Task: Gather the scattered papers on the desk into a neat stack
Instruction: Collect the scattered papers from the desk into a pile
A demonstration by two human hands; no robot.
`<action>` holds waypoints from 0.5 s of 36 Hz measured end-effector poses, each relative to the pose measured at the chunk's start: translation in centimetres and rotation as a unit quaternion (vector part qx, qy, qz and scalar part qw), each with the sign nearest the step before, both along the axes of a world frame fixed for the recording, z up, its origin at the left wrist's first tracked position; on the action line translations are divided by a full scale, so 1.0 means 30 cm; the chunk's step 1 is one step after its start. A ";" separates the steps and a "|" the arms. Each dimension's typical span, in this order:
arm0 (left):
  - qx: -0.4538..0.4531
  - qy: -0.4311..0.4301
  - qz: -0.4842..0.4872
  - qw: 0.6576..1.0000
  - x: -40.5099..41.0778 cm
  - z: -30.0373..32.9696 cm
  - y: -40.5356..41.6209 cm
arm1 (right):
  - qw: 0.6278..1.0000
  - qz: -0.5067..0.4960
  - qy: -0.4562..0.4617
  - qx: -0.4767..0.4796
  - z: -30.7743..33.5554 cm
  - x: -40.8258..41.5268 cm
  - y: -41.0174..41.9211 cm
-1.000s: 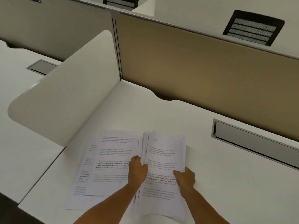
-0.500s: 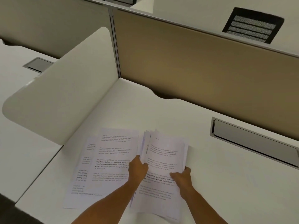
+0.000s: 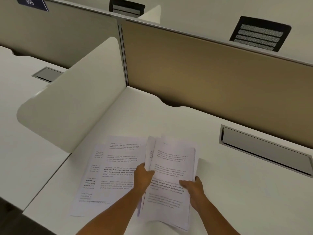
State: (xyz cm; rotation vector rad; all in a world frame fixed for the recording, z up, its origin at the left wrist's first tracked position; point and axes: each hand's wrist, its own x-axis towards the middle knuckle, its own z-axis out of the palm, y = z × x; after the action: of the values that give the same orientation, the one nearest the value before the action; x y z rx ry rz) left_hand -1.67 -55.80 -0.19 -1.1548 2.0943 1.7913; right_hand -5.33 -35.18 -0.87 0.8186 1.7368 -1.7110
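A bundle of printed white papers (image 3: 171,165) is held slightly raised over the white desk (image 3: 237,192), its sheets fanned unevenly at the top. My left hand (image 3: 143,177) grips the bundle's left edge. My right hand (image 3: 192,184) pinches its right edge, thumb on top. To the left, two or three more printed sheets (image 3: 118,167) lie flat and overlapping on the desk, partly offset from each other, with my left forearm crossing their lower right corner.
A rounded white side divider (image 3: 71,106) stands to the left of the papers. A tan partition (image 3: 211,78) runs along the back. A grey cable tray (image 3: 264,150) is set into the desk at the right. Black chair backs show beyond the partition.
Both hands stay on the bundle; its left edge has lifted and curled up a little under my left hand. The flat sheets on the left have not moved.
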 end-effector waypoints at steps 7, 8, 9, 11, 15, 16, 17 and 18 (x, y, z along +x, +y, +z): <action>0.027 0.038 0.038 0.998 0.038 0.062 -0.112 | 0.997 0.003 -0.005 -0.076 0.042 -0.007 -0.052; 0.027 0.041 0.044 0.998 0.046 0.068 -0.132 | 0.996 0.008 -0.007 -0.086 0.049 -0.007 -0.068; 0.029 0.044 0.049 0.997 0.054 0.073 -0.153 | 0.995 0.013 -0.008 -0.094 0.057 -0.006 -0.085; 0.035 0.052 0.060 0.996 0.074 0.081 -0.194 | 0.994 0.027 -0.014 -0.106 0.072 -0.003 -0.123; 0.032 0.062 0.075 0.995 0.114 0.101 -0.269 | 0.992 0.058 -0.021 -0.112 0.095 -0.002 -0.198; 0.031 0.065 0.079 0.994 0.126 0.107 -0.290 | 0.991 0.066 -0.021 -0.115 0.101 -0.001 -0.221; 0.030 0.066 0.084 0.994 0.138 0.112 -0.310 | 0.990 0.073 -0.021 -0.119 0.106 -0.001 -0.242; 0.031 0.066 0.091 0.993 0.149 0.117 -0.329 | 0.989 0.081 -0.020 -0.123 0.112 -0.001 -0.264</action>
State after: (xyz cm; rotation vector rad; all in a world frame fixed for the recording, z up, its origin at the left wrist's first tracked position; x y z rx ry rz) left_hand 2.82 -65.68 3.32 -1.2802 2.0434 2.0518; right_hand -5.35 -43.09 2.48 0.5808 1.4853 -1.7422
